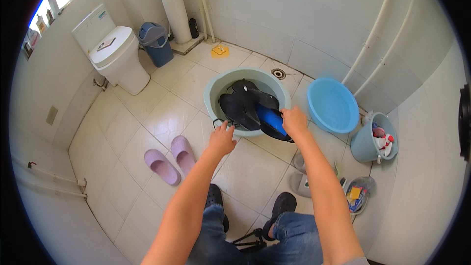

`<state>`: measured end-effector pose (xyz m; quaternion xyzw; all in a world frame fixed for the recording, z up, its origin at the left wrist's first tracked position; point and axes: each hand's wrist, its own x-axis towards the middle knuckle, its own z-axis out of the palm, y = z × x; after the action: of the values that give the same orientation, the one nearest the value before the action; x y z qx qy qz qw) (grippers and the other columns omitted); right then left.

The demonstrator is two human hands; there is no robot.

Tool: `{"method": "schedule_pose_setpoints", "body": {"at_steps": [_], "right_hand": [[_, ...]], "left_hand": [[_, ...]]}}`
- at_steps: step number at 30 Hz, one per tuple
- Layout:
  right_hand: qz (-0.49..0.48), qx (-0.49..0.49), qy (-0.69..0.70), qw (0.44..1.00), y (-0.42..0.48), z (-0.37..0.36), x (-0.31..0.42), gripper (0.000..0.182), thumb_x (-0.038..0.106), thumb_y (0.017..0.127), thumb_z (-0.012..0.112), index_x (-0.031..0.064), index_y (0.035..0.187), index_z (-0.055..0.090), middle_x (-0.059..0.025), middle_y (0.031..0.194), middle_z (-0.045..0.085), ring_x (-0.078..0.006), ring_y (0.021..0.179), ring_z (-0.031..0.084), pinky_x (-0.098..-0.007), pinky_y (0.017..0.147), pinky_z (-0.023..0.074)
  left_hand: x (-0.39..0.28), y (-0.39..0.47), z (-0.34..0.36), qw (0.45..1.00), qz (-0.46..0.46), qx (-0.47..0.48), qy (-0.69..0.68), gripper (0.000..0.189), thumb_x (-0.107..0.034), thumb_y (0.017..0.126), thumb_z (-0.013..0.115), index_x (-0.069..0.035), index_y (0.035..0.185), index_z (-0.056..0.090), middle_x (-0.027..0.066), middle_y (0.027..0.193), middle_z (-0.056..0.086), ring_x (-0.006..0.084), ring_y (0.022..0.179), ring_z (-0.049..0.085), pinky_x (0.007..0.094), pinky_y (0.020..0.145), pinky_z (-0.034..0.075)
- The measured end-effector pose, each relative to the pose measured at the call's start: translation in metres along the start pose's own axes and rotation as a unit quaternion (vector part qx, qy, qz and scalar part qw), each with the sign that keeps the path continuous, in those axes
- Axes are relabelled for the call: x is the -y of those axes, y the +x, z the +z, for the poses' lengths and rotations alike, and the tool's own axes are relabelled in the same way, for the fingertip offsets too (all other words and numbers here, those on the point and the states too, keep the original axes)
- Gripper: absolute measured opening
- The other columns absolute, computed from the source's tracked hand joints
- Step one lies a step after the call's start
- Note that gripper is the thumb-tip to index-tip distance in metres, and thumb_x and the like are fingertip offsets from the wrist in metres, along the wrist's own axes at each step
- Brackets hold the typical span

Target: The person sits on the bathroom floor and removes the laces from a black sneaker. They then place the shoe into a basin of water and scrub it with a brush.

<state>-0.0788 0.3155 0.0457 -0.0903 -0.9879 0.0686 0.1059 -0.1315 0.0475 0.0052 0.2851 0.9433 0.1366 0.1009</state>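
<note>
A pale green plastic basin [209, 97] stands on the floor before me with water in it. Black items that look like shoes [239, 108] lie inside, partly overlapping. My right hand [294, 122] grips the edge of a black shoe with a blue insole [271, 118], which slants out over the basin's near right rim. At the near left rim is my left hand [222, 140], its fingers apart. A thin black cord [217, 120] loops over the rim just beyond those fingertips; whether they touch it is unclear.
Right of the basin are a blue basin [333, 105], a bucket of bottles [362, 143] and a tub of small items [358, 195]. Pink slippers [162, 167] lie to the left. A toilet [123, 59], a lidded bin [158, 48] and a floor drain [278, 74] are farther off.
</note>
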Motion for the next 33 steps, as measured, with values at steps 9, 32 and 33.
{"method": "schedule_pose_setpoints", "body": {"at_steps": [9, 32, 33], "right_hand": [[-0.196, -0.079, -0.129, 0.969, 0.058, 0.106, 0.036, 0.029, 0.013, 0.082, 0.056, 0.0060, 0.109, 0.066, -0.0145, 0.113, 0.065, -0.0267, 0.102, 0.057, -0.0374, 0.069, 0.0529], [-0.005, 0.473, -0.066, 0.879, 0.108, 0.205, 0.038, 0.095, 0.029, 0.082, 0.068, 0.0303, 0.155, 0.007, -0.0228, 0.155, 0.020, -0.0474, 0.132, 0.037, -0.0501, 0.101, 0.0437], [0.004, 0.471, -0.051, 0.881, 0.113, 0.208, 0.034, 0.095, 0.028, 0.081, 0.068, 0.0298, 0.155, 0.008, -0.0231, 0.154, 0.022, -0.0459, 0.132, 0.039, -0.0483, 0.102, 0.0438]], "left_hand": [[0.034, 0.053, 0.041, 0.974, 0.074, -0.196, -0.084, 0.071, -0.024, 0.083, 0.070, -0.010, 0.145, 0.038, 0.0215, 0.153, 0.025, 0.0391, 0.137, 0.033, 0.0484, 0.107, 0.036], [0.085, 0.189, 0.129, 0.970, 0.030, 0.214, 0.111, 0.102, -0.059, 0.067, 0.072, -0.022, 0.152, 0.029, 0.0270, 0.158, -0.001, 0.0536, 0.142, -0.006, 0.0560, 0.116, 0.011], [0.086, 0.194, 0.130, 0.969, 0.028, 0.222, 0.102, 0.103, -0.059, 0.067, 0.073, -0.022, 0.152, 0.029, 0.0279, 0.157, -0.001, 0.0541, 0.142, -0.006, 0.0550, 0.117, 0.008]]}}
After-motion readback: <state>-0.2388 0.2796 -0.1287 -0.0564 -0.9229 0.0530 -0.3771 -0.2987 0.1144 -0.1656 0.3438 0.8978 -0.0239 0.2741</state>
